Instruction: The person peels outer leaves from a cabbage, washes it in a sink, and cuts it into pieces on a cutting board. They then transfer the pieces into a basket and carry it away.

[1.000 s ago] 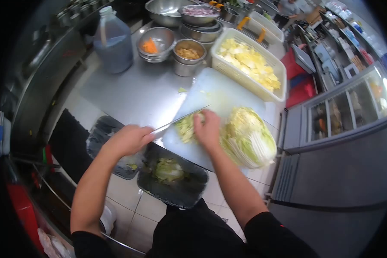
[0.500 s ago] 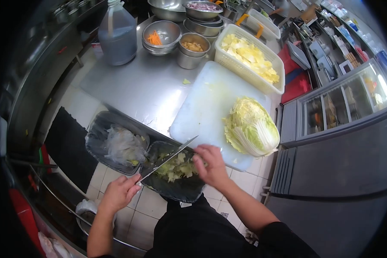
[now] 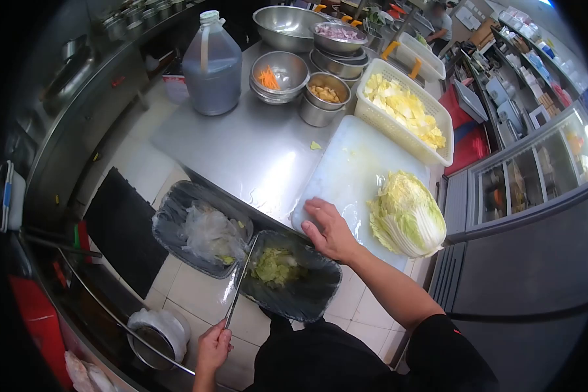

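Observation:
My left hand is closed round the handle of a knife, its long blade pointing up and away over the edge of a lined bin. That bin holds green leaf scraps. At the near left edge of the white cutting board, my right hand lies with its fingers apart and holds nothing. A napa cabbage rests on the board's right part, its white stem end towards me.
A second lined bin with plastic scraps stands left. On the steel table are a big jug, carrot strips in a bowl, a small pot and a basket of cut cabbage. A person stands far back.
My left hand has drawn the knife down and nearer my body. My right hand has moved from over the bin onto the board's edge. The view has shifted slightly.

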{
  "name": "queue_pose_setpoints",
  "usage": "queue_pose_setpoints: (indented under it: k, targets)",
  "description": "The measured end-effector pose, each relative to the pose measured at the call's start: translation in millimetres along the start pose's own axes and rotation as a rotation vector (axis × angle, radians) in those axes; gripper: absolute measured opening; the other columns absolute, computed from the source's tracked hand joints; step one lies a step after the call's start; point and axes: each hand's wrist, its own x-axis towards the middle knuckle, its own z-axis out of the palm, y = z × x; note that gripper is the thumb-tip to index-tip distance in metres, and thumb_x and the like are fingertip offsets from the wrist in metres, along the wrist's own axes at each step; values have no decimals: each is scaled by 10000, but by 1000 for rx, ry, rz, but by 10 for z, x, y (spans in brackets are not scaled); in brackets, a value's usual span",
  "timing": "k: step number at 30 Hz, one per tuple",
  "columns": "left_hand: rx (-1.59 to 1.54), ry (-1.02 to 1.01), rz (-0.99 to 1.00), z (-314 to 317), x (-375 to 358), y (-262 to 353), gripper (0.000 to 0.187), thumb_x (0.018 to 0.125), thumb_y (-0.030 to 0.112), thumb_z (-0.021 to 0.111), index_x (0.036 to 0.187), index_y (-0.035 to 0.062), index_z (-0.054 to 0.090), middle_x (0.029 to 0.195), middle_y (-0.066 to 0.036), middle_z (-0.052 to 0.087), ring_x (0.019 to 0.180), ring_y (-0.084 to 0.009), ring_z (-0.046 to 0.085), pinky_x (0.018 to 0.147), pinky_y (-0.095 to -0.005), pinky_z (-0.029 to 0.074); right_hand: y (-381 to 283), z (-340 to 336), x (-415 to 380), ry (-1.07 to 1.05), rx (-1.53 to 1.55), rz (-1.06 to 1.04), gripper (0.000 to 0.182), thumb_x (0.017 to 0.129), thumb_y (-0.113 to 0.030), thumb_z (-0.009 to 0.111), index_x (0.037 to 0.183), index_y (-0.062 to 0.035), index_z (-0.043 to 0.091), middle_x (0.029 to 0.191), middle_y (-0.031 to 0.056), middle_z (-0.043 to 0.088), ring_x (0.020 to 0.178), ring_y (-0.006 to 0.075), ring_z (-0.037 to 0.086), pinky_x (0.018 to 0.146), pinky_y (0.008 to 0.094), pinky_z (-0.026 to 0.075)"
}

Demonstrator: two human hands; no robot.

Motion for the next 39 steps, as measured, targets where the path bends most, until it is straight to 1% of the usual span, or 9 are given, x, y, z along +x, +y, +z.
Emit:
queue_pose_setpoints:
  k: [6,9,12,18,20,24,29,36,39]
  targets:
    - [-6,69,0,-69,13,-60,384,1022,181,620,1345,-25,640,776,-32,619,580,-97,616,553,-265,542,600,165,1408,165,-534,50,446,958,-326,623,1236,17,684,1334,243,619,1281,392,541,1081,555,409]
    - [-56,97,-2,-94,-31,-102,390,1023,176,614,1360,-18,627,752,-25,604,574,-98,610,544,-267,532,60,-45,1687,-544,-664,177,334,918,-269,644,1079,-1,762,1205,208,695,1242,358,571,1068,510,418]
    - [-126,111,2,-84,3,-179,390,1020,164,610,1369,-12,610,747,-25,599,569,-100,607,540,-268,528,-446,413,1143,-529,-648,14,239,867,-143,601,946,-9,783,1012,158,731,1153,317,606,1032,499,431]
    - [48,142,79,-105,131,246,350,989,128,624,1306,-14,580,745,-49,640,577,-138,646,553,-298,540,-1316,158,291,-509,-211,83,578,957,-383,589,1362,29,581,1366,238,563,1319,394,509,1211,623,218]
    - [148,112,130,-140,156,419,330,979,116,624,1280,-10,571,736,-64,657,587,-157,670,564,-314,548,-1108,-236,104,-354,-406,83,768,941,-537,613,1483,-13,470,1481,268,472,1436,411,394,1223,629,180]
    - [145,-70,283,-4,145,761,330,987,130,618,1282,-8,561,750,-95,683,616,-173,703,607,-322,560,-570,-1400,-457,-57,-688,331,1151,709,-648,824,1580,-68,344,1566,309,356,1484,448,304,1206,691,135]
    - [209,-332,185,665,243,1215,413,1016,255,602,1341,7,544,815,-134,706,671,-206,729,689,-348,575,42,-2191,-827,-38,-693,605,1307,590,-539,945,1580,10,292,1539,321,399,1453,419,399,1209,503,311]
    - [129,-383,-83,1505,501,1633,466,1057,333,539,1450,95,464,827,-71,679,619,-162,691,566,-316,548,997,-2372,-695,-2,550,823,1091,673,-455,918,1474,63,391,1310,256,633,1105,319,692,956,392,560]
    - [203,-235,6,1717,460,1952,484,1032,316,570,1417,43,463,788,-99,693,616,-211,702,597,-352,556,899,-2179,-575,99,247,978,1092,685,-477,905,1471,68,378,1296,272,636,1124,341,682,971,387,552]
